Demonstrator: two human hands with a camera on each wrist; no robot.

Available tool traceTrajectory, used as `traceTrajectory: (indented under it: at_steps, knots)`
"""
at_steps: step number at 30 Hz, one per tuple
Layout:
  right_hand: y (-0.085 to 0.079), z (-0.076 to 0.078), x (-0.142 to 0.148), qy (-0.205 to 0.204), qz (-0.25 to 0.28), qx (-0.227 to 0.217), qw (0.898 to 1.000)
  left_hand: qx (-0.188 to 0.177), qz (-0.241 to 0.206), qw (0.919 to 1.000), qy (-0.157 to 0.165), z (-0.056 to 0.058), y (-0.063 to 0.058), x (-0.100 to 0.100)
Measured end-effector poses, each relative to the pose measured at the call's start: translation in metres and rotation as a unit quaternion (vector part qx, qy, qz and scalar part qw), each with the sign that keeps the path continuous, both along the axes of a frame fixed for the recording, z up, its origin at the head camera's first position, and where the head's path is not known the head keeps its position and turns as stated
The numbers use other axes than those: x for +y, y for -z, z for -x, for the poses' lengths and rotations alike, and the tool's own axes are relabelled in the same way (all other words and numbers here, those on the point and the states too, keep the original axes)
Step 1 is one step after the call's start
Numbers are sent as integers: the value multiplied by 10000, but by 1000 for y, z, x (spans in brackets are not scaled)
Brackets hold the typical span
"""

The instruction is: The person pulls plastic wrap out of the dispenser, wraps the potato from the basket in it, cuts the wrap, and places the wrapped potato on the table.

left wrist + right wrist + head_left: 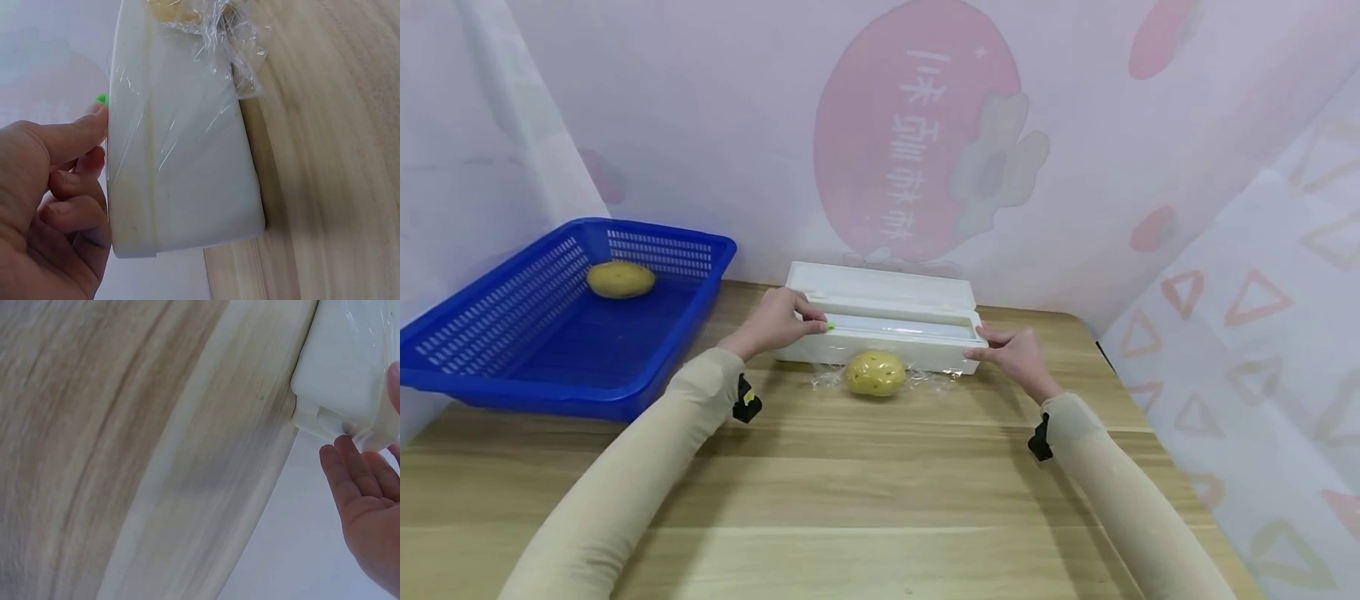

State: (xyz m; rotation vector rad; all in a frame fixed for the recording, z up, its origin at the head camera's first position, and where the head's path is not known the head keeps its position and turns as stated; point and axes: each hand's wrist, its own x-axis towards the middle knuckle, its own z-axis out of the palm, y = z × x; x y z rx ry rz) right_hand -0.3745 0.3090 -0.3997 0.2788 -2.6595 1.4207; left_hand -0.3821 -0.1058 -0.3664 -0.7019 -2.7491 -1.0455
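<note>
A white cling film dispenser box [887, 354] with its lid raised stands at the back of the table. My left hand [781, 321] pinches a small green slider [102, 99] at the left part of its top edge. At the box's other end, my right hand [1017, 357] steadies it, thumb on the front and fingers around the corner. Clear cling film [240, 50] hangs over the front face. Just in front of the box sits a potato [876, 372], with crumpled film spread out on both sides of it.
To the left stands a blue plastic basket [647, 392] with slotted walls, and another potato [621, 280] lies inside. A printed curtain [715, 108] rises directly behind the wooden table [850, 500]. The table's right edge runs beyond my right hand.
</note>
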Motion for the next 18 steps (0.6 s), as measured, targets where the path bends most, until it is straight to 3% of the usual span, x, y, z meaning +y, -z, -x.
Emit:
traceTrajectory:
  at_steps: [8, 18]
  knots:
    - [5, 6, -5, -151, -7, 186, 9997, -37, 104, 9999, -70, 0, 0, -14]
    - [6, 10, 0, -142, -57, 380, 9992, 65, 31, 9985, -534, -3, 1, -35]
